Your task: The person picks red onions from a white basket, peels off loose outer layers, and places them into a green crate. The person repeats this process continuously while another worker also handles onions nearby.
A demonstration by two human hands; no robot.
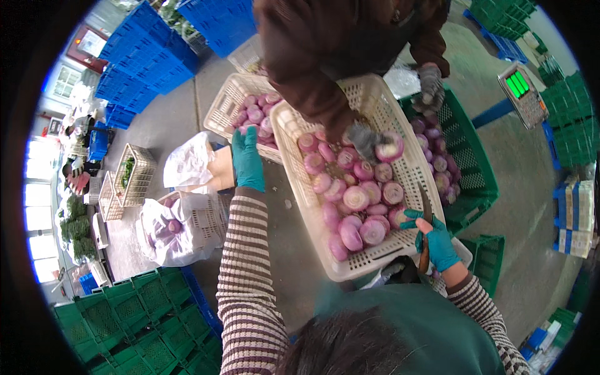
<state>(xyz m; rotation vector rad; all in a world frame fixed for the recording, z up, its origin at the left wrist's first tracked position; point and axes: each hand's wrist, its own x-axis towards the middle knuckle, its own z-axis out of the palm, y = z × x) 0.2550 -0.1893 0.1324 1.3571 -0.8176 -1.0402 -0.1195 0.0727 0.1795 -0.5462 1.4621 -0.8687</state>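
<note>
My left hand (248, 161), in a teal glove, reaches to the near edge of a cream plastic crate (218, 101) of red onions; whether it holds an onion is hidden. A knife with a curved blade (425, 206) is held in my right hand (436, 243), also teal-gloved, with a bare thumb showing. That hand is at the right rim of a large cream crate (300, 201) of peeled red onions (356, 198). Across it, a co-worker's grey-gloved hand (368, 140) holds an onion (390, 147); the co-worker's other gloved hand (429, 89) is above a green crate.
The green crate (473, 187) with red onions stands right of the large crate. A scale with a lit display (522, 93) is beyond it. At left are a cardboard box (222, 168), a plastic-covered crate (206, 220) and stacked green crates (145, 314). Blue crates (145, 51) rise at upper left.
</note>
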